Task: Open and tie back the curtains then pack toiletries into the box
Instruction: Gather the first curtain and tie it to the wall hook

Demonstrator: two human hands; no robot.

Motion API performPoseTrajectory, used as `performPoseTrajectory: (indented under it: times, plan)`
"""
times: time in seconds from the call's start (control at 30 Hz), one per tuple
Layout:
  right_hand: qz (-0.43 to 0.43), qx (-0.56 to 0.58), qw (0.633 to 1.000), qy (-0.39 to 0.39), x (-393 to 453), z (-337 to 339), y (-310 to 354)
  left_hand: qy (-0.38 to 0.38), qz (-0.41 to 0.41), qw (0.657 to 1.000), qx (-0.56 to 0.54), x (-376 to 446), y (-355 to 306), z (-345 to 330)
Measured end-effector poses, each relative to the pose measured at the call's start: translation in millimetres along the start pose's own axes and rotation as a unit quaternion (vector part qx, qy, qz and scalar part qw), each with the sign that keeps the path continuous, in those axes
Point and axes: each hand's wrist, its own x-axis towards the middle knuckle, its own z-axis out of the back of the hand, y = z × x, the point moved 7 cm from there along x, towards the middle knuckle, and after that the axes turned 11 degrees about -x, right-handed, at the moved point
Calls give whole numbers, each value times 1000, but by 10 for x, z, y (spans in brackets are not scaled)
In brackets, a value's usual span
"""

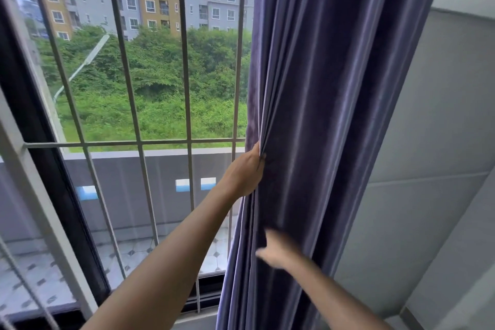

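Curtain (321, 115), purple, hangs gathered in deep folds at the right side of the window, against the grey padded wall (428, 142). Nearest the camera, the right hand (276, 249) reaches toward the lower folds; it is blurred, so whether it touches or holds the cloth cannot be told, though a finger appears to point upward against the fabric. Further out, the left hand (246, 171) grips the curtain's leading edge, fingers tucked behind the bunched cloth.

Beyond the hands, the window bars (184, 61) stand uncovered across most of the view. Past them lie a tiled balcony (40, 276) with a grey parapet, then green scrub and apartment blocks.

Assessment: this curtain is judged largely drawn open. No tie-back is visible, so tying remains outstanding. Whether a second curtain exists on the left cannot be told. Neither toiletries nor box are in view; packing is judged not begun.
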Motion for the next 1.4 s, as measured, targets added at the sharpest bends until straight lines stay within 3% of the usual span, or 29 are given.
performPoseTrajectory:
  times: [0.1, 0.2, 0.33, 0.4, 0.43, 0.5, 0.63, 0.8, 0.93, 1.2, 1.4]
  plan:
    - [19, 10, 986, -164, -43, 951, -51, -15, 3, 1000, 9, 34, 29, 6]
    - [63, 39, 931, -357, -336, 1923, -15, -17, 2, 1000, -1, 44, 9, -13]
    - [107, 29, 781, -614, -893, 2824, 25, -12, 10, 1000, -17, 51, 20, -44]
    - [78, 32, 707, -702, -1096, 3103, -46, -6, 17, 1000, -16, 49, 22, -53]
    - [68, 48, 689, -720, -1137, 3206, -104, -4, 22, 1000, -15, 43, 16, -54]
    - [68, 136, 698, -700, -1079, 3311, -241, -2, 27, 1000, -13, 31, -1, -48]
    - [41, 334, 763, -551, -537, 3006, -468, -4, 21, 1000, -2, 26, -17, -34]
    - [-59, 229, 859, -454, -99, 2081, -452, -4, 20, 1000, -1, -13, -40, -56]
    - [-50, 177, 903, -389, 69, 1424, -255, -7, 19, 1000, -13, -10, -41, -20]
    - [-63, 103, 955, -270, 60, 396, -61, -12, 23, 1000, -15, 16, 33, -61]
    - [-53, 95, 966, -235, 62, 254, 22, -19, 19, 998, -58, 39, -11, -92]
